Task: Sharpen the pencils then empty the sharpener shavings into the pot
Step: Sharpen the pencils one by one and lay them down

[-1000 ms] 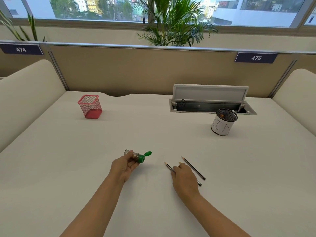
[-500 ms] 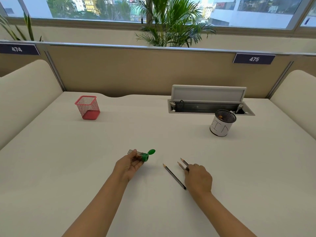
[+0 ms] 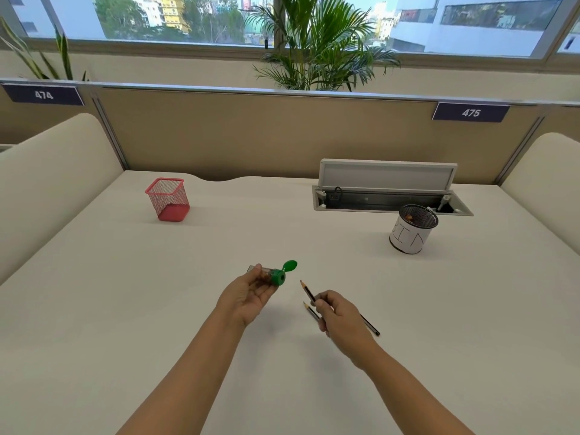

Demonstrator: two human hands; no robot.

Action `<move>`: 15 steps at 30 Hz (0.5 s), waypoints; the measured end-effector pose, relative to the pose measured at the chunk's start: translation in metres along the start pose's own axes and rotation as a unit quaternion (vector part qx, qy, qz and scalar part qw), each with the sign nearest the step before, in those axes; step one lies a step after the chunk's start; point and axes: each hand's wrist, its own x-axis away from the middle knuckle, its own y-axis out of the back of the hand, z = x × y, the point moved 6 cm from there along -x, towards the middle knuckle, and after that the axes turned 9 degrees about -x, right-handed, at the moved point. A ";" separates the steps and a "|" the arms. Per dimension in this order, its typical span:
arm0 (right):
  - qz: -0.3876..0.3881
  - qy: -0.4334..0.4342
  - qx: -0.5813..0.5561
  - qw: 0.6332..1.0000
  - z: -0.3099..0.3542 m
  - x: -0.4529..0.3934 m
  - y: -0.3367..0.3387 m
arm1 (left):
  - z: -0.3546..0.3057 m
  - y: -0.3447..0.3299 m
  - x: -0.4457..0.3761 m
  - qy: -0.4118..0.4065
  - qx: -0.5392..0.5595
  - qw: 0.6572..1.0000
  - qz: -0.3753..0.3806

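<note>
My left hand (image 3: 248, 296) holds a clear sharpener (image 3: 272, 275) with a green end and an open green flip lid, brown shavings inside. My right hand (image 3: 340, 318) grips a dark pencil (image 3: 307, 290) lifted off the desk, its tip pointing up-left toward the sharpener. A second pencil (image 3: 311, 310) lies on the desk just below it, partly hidden by my fingers. A pencil end (image 3: 372, 328) sticks out behind my right hand. The white pot (image 3: 408, 240) with a black mesh rim stands at the back right, shavings inside.
A red mesh pencil cup (image 3: 169, 199) stands at the back left. An open cable tray (image 3: 389, 202) with raised lid is set into the white desk (image 3: 125, 309) behind the pot. Cream padded dividers flank both sides.
My right hand has picked one pencil up off the desk and turned its tip toward the sharpener. My left hand has raised the sharpener slightly.
</note>
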 end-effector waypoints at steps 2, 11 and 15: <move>-0.009 0.023 0.048 0.999 0.002 -0.002 0.000 | -0.001 -0.004 0.003 -0.005 -0.006 1.000 0.010; -0.047 0.099 0.187 0.976 0.008 -0.006 -0.002 | 0.002 -0.011 0.012 -0.034 -0.056 0.998 0.027; -0.065 0.123 0.210 0.968 0.015 -0.003 -0.002 | -0.002 -0.013 0.014 -0.063 -0.085 0.994 0.020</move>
